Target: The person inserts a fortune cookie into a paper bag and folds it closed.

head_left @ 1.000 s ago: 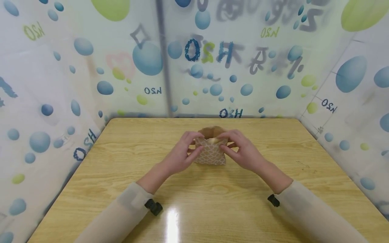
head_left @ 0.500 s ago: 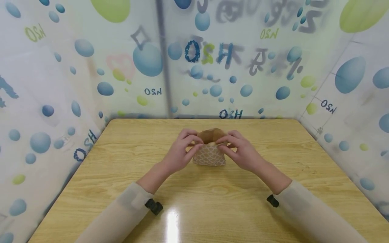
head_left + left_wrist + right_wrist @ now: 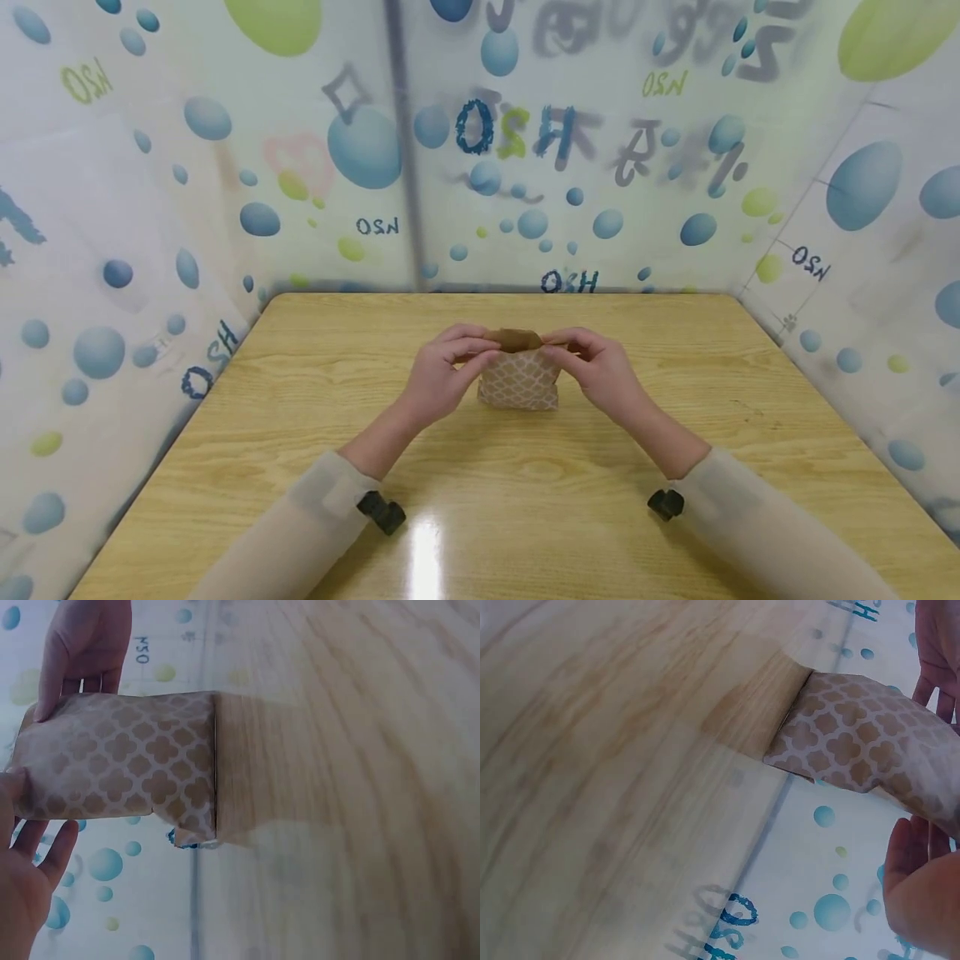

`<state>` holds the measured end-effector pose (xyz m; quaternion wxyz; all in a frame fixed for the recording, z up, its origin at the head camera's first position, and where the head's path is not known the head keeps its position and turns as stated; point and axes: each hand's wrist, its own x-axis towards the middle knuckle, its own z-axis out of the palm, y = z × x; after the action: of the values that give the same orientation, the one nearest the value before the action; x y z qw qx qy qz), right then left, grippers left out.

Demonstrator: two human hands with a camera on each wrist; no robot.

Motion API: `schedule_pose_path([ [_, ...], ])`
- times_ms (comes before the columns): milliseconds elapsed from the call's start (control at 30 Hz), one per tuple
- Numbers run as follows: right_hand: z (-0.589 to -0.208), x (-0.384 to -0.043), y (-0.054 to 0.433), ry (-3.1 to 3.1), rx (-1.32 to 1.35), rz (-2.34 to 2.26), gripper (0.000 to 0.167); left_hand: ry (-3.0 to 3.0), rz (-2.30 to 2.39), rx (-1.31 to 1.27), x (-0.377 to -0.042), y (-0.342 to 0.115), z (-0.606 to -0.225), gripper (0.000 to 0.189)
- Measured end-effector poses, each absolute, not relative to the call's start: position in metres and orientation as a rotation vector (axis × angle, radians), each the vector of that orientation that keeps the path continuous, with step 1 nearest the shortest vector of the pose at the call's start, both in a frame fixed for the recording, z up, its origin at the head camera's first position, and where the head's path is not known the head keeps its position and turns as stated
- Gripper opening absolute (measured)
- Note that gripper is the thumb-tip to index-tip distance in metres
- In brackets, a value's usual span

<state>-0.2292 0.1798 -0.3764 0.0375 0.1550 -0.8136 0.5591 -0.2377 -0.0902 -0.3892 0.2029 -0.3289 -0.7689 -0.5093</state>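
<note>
A small brown paper bag (image 3: pixel 519 382) with a white quatrefoil pattern stands upright on the table, its plain brown inside showing at the top. My left hand (image 3: pixel 442 375) pinches the left top edge between thumb and fingers. At the opposite top corner, my right hand (image 3: pixel 600 367) pinches the paper the same way. In the left wrist view the bag (image 3: pixel 124 754) shows its patterned front, with both hands at its upper end. The right wrist view has the bag (image 3: pixel 862 739) bending slightly toward its top. What lies inside the bag is hidden.
The wooden table (image 3: pixel 525 500) has a bright light reflection near its front. Behind it and along both sides hang white walls (image 3: pixel 637 167) printed with blue and green drops and lettering. Dark wrist cameras (image 3: pixel 382 512) sit at both cuffs.
The bag's mouth has narrowed and its raised back edge has come down. A pale thing glimpsed at the mouth earlier is out of sight. Both hands have shifted slightly along the top edge.
</note>
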Motion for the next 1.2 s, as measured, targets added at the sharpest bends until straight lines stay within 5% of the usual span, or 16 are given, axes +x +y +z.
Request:
schedule_pose_path([
  [333,-0.376,-0.227,0.18,-2.452,0.46,1.621,0.02,-2.136,-1.762,-0.675,-0.233,-0.083,-0.389,0.01],
  [733,-0.381,-0.232,0.184,-2.469,0.489,1.816,0.024,-2.179,-1.947,-0.73,-0.233,-0.08,-0.383,0.039],
  [1200,-0.381,-0.232,0.181,-2.49,0.546,1.757,0.017,-2.253,-2.016,-0.751,-0.239,-0.077,-0.393,0.011],
])
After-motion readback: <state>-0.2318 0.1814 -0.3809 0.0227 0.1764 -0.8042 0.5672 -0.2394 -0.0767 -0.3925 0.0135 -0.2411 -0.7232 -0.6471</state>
